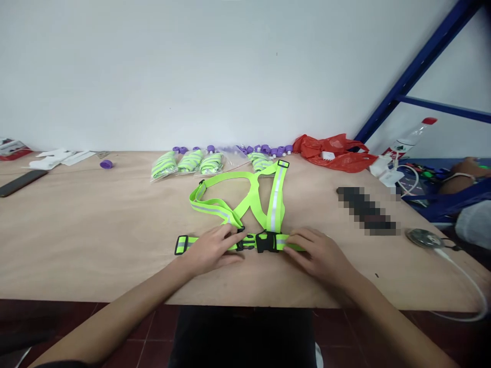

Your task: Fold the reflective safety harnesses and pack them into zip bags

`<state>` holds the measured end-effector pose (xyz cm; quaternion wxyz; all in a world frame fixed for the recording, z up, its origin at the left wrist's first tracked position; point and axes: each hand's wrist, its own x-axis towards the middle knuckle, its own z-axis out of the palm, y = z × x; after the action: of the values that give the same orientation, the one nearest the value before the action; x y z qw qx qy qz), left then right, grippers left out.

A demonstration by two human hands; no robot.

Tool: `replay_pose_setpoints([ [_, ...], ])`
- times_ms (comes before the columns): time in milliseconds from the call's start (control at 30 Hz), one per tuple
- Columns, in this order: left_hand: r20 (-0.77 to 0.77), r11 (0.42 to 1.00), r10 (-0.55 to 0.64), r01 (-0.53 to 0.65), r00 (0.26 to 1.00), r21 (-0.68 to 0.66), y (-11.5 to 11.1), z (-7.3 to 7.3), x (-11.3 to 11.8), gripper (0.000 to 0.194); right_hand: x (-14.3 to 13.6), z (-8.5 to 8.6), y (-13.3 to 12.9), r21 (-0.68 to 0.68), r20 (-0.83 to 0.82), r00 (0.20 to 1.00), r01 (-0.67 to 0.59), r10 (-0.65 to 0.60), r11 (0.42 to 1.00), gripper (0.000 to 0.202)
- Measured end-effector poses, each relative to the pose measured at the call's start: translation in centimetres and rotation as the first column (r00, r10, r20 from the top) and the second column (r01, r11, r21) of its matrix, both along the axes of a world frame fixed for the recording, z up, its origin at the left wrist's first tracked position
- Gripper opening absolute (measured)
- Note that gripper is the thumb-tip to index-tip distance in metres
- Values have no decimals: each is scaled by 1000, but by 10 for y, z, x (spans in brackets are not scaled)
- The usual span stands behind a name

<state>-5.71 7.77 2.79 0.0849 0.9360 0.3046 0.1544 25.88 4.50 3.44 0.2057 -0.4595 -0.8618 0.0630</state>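
Observation:
A neon-green harness of reflective straps (275, 199) lies spread on the table, its shoulder straps looping toward the wall. Along its lower edge runs a waist strap with a black buckle (267, 242), whose two halves are close together but apart. My left hand (217, 248) grips the strap beside the pronged half, fingers curled on it. On the other side, my right hand (316, 250) has its fingers closed on the strap right of the socket half. A black slider (181, 245) sits at the strap's left end.
Bagged green straps (164, 164) and several purple caps (264, 149) line the wall side of the table (95, 230). A red plastic bag (337, 153), a bottle (410, 139) and a cabled round device (424, 238) are at right. A dark phone (23, 182) lies far left.

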Motion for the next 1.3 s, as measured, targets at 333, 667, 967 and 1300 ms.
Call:
replay_pose_setpoints([
  [333, 8, 977, 213, -213, 977, 14, -5, 0, -9, 42, -11, -2, 15, -226, -14, 1000, 5, -9, 974, 43],
  [667, 34, 983, 183, -182, 983, -30, -3, -7, 2, 43, -20, 7, 23, -268, -187, 982, -17, -35, 963, 32],
  [967, 345, 972, 197, -136, 918, -193, 33, 18, 11, 39, -18, 41, 61, -345, -225, 972, -144, 67, 928, 27],
  [1300, 453, 943, 286, -164, 844, -290, 43, -5, 23, 42, -22, 0, 75, -256, -229, 973, -46, -14, 966, 31],
])
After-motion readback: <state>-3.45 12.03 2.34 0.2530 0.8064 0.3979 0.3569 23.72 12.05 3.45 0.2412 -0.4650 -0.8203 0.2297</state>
